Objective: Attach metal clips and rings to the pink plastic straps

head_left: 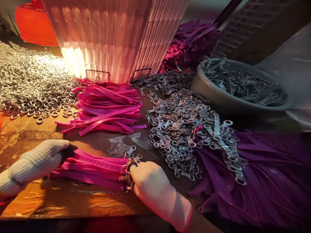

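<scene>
A bundle of pink straps (97, 166) lies across the table's front. My left hand (39, 160), in a white knit glove, grips the bundle's left end. My right hand (152, 186), also gloved, closes on the right end, where metal clasps (130, 168) are fitted to the straps. A loose pile of the same pink straps (109, 108) lies just behind, and a heap of metal swivel clasps (184, 129) spreads to the right of it.
Metal rings (31, 84) cover the back left. A tall white ribbed container (114, 35) stands at the back centre, with a red tub (34, 22) behind it. A grey bowl (209, 90) holds more clasps. Purple straps (262, 174) are heaped at the right.
</scene>
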`<state>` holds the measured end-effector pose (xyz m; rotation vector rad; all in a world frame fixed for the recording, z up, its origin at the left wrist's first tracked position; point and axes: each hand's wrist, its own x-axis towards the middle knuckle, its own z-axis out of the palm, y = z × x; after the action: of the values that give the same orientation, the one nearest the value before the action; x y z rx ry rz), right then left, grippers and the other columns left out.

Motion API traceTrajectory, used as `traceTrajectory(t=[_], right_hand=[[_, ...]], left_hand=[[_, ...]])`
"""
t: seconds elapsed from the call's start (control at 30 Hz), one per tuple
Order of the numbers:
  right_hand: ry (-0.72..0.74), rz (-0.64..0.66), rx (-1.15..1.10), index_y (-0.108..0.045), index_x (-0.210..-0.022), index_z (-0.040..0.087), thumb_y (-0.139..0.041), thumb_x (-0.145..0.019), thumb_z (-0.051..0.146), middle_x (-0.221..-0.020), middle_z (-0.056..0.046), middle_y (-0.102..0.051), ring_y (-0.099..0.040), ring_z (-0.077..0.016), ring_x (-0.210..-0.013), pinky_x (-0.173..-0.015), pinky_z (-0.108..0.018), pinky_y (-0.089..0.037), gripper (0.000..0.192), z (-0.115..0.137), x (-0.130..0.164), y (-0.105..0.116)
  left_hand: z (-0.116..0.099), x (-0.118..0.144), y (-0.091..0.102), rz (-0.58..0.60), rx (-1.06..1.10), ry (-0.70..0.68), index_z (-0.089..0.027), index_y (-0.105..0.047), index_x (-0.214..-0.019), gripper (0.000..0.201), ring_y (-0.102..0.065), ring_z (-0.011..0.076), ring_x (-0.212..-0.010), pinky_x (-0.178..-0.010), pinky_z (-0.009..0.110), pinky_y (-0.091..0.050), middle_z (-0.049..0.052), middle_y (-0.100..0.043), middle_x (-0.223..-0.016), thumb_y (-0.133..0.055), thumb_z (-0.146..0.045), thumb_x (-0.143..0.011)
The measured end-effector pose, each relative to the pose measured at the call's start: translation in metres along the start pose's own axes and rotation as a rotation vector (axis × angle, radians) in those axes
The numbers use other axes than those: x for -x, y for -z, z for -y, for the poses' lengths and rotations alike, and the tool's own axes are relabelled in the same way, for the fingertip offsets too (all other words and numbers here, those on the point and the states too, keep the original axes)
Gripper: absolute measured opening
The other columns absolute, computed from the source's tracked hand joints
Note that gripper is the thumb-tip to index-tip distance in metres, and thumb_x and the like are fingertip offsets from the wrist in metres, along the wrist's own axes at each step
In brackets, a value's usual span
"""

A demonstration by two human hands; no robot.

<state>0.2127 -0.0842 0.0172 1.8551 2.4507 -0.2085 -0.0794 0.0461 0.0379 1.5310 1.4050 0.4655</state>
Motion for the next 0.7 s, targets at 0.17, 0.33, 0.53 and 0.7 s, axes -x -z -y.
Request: traceTrajectory(t=[0.17, 0.33, 0.53, 0.7], right_hand=[[-0.281, -0.058, 0.123, -0.067, -0.088, 0.018, -0.062, -0.078, 0.017, -0.088, -0.010, -0.069, -0.062, -0.0221, -0.078, -0.064, -0.031, -0.036, 0.011, -0.053, 0.003, 0.008], [-0.594, -0.024, 0.383, -0.067, -0.082, 0.012, -0.056, -0.083, 0.020, -0.083, -0.018, -0.066, -0.063, -0.0279, -0.074, -0.054, -0.031, -0.031, 0.014, -0.098, -0.007, -0.006], [-0.621, -0.132, 0.365, -0.065, -0.075, 0.013, -0.050, -0.079, 0.008, -0.082, -0.015, -0.063, -0.056, -0.0203, -0.067, -0.051, -0.028, -0.028, 0.017, -0.101, 0.005, -0.027], [-0.604, -0.291, 0.305, -0.065, -0.073, 0.015, -0.044, -0.085, 0.011, -0.107, -0.015, -0.064, -0.053, -0.0168, -0.067, -0.050, -0.028, -0.025, 0.024, -0.108, 0.014, -0.043]], left_hand=[[-0.013, 0.016, -0.033, 0.045, 0.202, 0.177, -0.020, -0.070, -0.102, 0.025, -0.048, 0.0075, -0.047, -0.040, 0.014, -0.034, -0.002, -0.067, -0.071, -0.063, -0.033, -0.081], [-0.027, -0.003, -0.097, 0.306, 1.006, 0.483, -0.013, -0.065, -0.091, 0.025, -0.047, 0.0067, -0.039, -0.031, 0.014, -0.027, 0.005, -0.064, -0.069, -0.056, -0.037, -0.089], [-0.039, -0.014, -0.129, 0.524, 1.171, 0.548, -0.009, -0.064, -0.092, 0.021, -0.062, 0.0122, -0.050, -0.028, 0.013, -0.021, 0.011, -0.069, -0.080, -0.053, -0.027, -0.091], [-0.031, -0.004, -0.125, 0.525, 1.179, 0.523, -0.010, -0.066, -0.096, 0.019, -0.060, 0.0104, -0.051, -0.030, 0.012, -0.020, 0.011, -0.068, -0.082, -0.064, -0.017, -0.078]])
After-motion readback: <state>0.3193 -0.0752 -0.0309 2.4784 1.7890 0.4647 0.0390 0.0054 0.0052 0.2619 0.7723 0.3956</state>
